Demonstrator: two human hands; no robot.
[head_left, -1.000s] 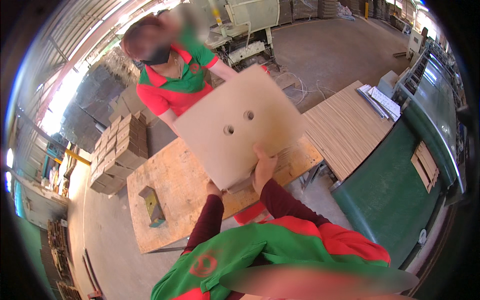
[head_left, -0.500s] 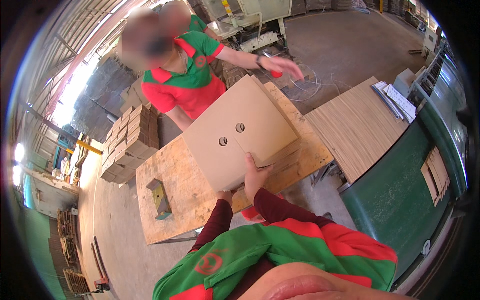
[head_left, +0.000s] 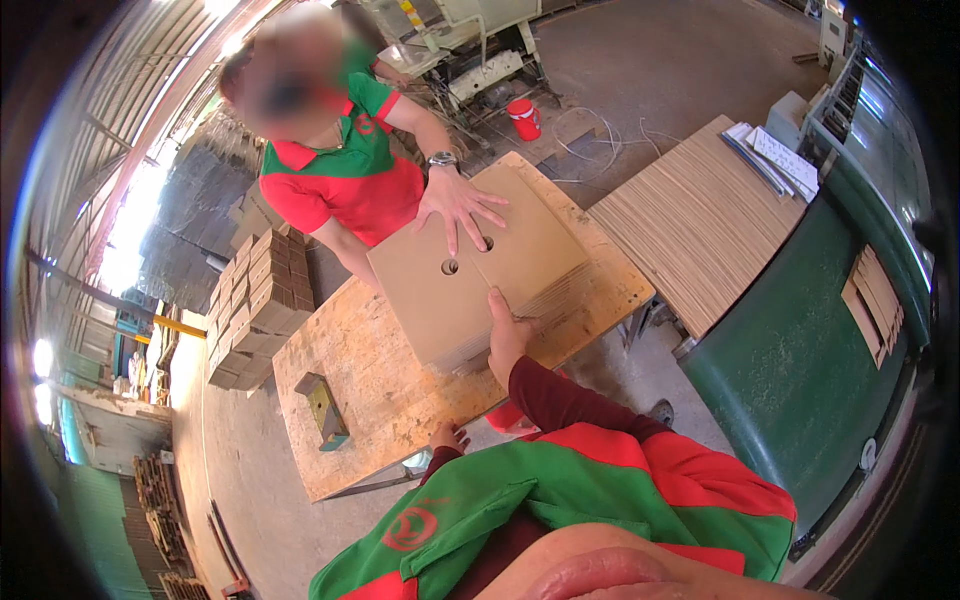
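The stack of flat cardboard sheets, each with two round holes near the middle, now lies flat on the plywood worktop; a second ago the top sheet was tilted up in the air between the two people, so it has been laid down onto the pile. The right hand rests against the stack's near edge, fingers together and thumb up along the side, pressing the sheets rather than pinching any one. The left hand sits low at the worktop's near edge, only the fingertips showing (whether curled or spread I cannot tell). Across the worktop the co-worker's hand has come down too, and lies spread flat on top of the stack just beside the holes. To judge from this, the pile is being squared up from two sides. A small wooden block lies on the worktop well apart from the stack, and more bundled cardboard stands beyond the worktop's left end.
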